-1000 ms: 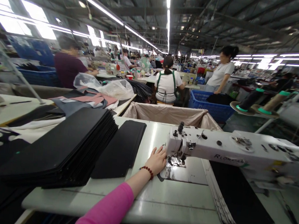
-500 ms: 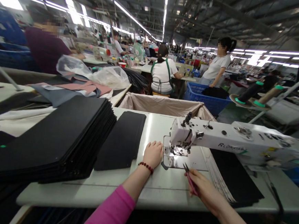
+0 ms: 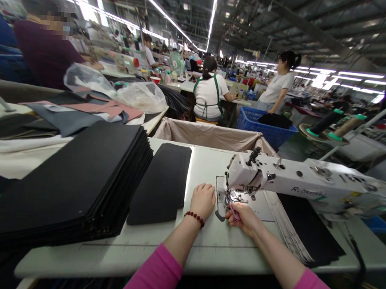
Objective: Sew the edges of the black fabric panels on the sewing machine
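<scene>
My left hand lies flat on the pale table just left of the metal needle plate, its fingers stretched forward and nothing seen in it. My right hand is closed around small pink-handled scissors, whose tips reach in by the needle area under the head of the white sewing machine. A short stack of black panels lies left of my left hand. Farther left stands a tall stack of larger black panels.
More black pieces lie under the machine arm. Thread cones stand at the right. Behind the table are a cloth-lined bin, a blue basket and several people. Plastic bags and fabric scraps lie at the left.
My right hand has moved left and forward with the scissors, from the table in front of the plate to the needle area. My left hand has stayed beside the plate.
</scene>
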Tool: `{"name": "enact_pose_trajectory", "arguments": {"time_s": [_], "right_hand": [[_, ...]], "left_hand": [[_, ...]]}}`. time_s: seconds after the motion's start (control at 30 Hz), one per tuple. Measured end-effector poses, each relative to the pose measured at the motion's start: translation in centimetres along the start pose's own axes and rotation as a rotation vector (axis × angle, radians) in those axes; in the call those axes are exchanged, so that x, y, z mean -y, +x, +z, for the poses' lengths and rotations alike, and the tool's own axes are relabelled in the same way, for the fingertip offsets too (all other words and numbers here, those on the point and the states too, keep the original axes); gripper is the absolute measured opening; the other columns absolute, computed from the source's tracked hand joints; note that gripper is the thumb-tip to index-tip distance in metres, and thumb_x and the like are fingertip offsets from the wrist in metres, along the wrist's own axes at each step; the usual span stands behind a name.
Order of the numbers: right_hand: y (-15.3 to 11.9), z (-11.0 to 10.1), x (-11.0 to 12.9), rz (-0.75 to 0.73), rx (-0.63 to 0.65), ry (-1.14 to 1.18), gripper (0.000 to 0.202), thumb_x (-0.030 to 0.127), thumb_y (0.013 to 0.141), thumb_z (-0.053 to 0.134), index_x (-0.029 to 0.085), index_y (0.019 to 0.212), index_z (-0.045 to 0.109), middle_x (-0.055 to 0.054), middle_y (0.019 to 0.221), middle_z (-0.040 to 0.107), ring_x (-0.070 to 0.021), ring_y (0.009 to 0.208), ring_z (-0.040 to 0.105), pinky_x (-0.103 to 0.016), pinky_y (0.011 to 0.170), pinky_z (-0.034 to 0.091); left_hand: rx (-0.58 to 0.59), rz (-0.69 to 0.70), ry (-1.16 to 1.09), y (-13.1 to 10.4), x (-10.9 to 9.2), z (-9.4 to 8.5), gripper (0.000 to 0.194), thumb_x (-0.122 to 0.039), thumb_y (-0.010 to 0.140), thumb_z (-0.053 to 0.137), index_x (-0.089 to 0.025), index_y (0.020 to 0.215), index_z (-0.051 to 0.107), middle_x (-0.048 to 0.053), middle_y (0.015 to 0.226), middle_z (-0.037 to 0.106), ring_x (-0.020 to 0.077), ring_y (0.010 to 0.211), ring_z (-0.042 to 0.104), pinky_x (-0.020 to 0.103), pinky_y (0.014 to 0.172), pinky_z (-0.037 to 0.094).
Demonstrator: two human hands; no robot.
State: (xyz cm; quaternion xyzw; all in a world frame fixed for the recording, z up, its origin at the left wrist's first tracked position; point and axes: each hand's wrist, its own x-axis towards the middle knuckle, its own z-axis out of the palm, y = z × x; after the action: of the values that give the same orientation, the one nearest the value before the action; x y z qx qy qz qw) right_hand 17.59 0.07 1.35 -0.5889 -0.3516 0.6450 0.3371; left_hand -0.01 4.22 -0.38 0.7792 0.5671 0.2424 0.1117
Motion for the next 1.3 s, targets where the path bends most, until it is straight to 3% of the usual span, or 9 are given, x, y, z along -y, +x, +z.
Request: {"name": "enact_pose_trajectory", "arguments": {"time_s": [0.27, 0.4, 0.47, 0.6, 0.73, 0.8, 0.9, 1.3], "right_hand": [[1.0, -0.7, 0.8, -0.042, 0.085, -0.131, 0.023, 0.038, 0.085, 0.060, 0.016, 0.078, 0.058, -0.003, 0.063, 0.067, -0.0090, 0.042, 0.054, -0.019, 0.039, 0.042], [-0.6, -1.7, 0.2, -0.076, 0.155, -0.247, 0.030, 0.046, 0.083, 0.061, 0.017, 0.076, 0.058, -0.003, 0.061, 0.067, -0.0110, 0.037, 0.053, -0.020, 0.035, 0.039], [-1.7, -2.6, -0.7, -0.115, 0.129, -0.289, 0.033, 0.050, 0.082, 0.060, 0.018, 0.078, 0.056, -0.001, 0.059, 0.065, -0.0120, 0.036, 0.052, -0.021, 0.033, 0.038], [-3.5, -4.3, -3.1, -0.276, -0.050, -0.297, 0.034, 0.054, 0.087, 0.052, 0.021, 0.081, 0.050, 0.003, 0.064, 0.062, -0.0082, 0.035, 0.046, -0.021, 0.035, 0.035], [-4.3, -4.9, -4.9, -0.405, -0.172, -0.255, 0.034, 0.056, 0.091, 0.044, 0.023, 0.090, 0.049, 0.005, 0.069, 0.055, -0.0083, 0.040, 0.044, -0.023, 0.039, 0.033], [-4.4, -4.8, -5.3, -0.441, -0.181, -0.241, 0.035, 0.058, 0.091, 0.044, 0.024, 0.092, 0.050, 0.005, 0.068, 0.053, -0.0093, 0.042, 0.043, -0.024, 0.041, 0.032], [-4.4, -4.9, -5.6, -0.465, -0.156, -0.222, 0.037, 0.060, 0.090, 0.044, 0.024, 0.092, 0.051, 0.004, 0.068, 0.052, -0.0101, 0.042, 0.042, -0.025, 0.040, 0.031], [-4.3, -5.5, -5.7, -0.507, -0.120, -0.153, 0.037, 0.059, 0.091, 0.045, 0.023, 0.093, 0.054, 0.004, 0.069, 0.054, -0.0089, 0.042, 0.042, -0.023, 0.040, 0.030]], "left_hand": [[-0.028, -0.016, -0.069, 0.5, -0.1, -0.6, 0.035, -0.016, 0.090, 0.050, -0.019, 0.124, 0.058, 0.009, 0.112, 0.066, 0.0250, 0.111, 0.051, 0.037, 0.096, 0.037], [-0.035, -0.021, -0.091, 0.5, -0.2, -0.6, 0.024, -0.019, 0.091, 0.052, -0.022, 0.112, 0.064, 0.006, 0.108, 0.065, 0.0240, 0.107, 0.051, 0.036, 0.092, 0.037], [-0.029, -0.023, -0.097, 0.5, -0.4, -0.5, 0.018, -0.025, 0.091, 0.056, -0.022, 0.106, 0.065, 0.006, 0.104, 0.065, 0.0239, 0.103, 0.052, 0.036, 0.090, 0.038], [0.005, -0.020, -0.105, 0.5, -1.4, 0.2, 0.021, -0.038, 0.085, 0.066, -0.022, 0.100, 0.066, 0.005, 0.097, 0.065, 0.0243, 0.099, 0.053, 0.036, 0.087, 0.039], [0.050, -0.011, -0.087, 1.3, -2.8, 1.0, 0.017, -0.036, 0.085, 0.066, -0.024, 0.097, 0.068, 0.005, 0.095, 0.067, 0.0257, 0.100, 0.054, 0.037, 0.086, 0.038], [0.071, -0.018, -0.068, 1.9, -3.3, 1.3, 0.011, -0.028, 0.088, 0.060, -0.024, 0.092, 0.069, 0.005, 0.094, 0.068, 0.0256, 0.098, 0.055, 0.038, 0.086, 0.037], [0.093, -0.040, -0.037, 2.5, -3.6, 1.5, 0.017, -0.020, 0.090, 0.053, -0.023, 0.088, 0.070, 0.005, 0.094, 0.069, 0.0250, 0.098, 0.056, 0.038, 0.086, 0.036], [0.051, -0.116, 0.029, 2.4, -2.4, 0.1, 0.019, -0.021, 0.093, 0.047, -0.019, 0.090, 0.066, 0.008, 0.098, 0.067, 0.0266, 0.101, 0.053, 0.041, 0.088, 0.035]]}}
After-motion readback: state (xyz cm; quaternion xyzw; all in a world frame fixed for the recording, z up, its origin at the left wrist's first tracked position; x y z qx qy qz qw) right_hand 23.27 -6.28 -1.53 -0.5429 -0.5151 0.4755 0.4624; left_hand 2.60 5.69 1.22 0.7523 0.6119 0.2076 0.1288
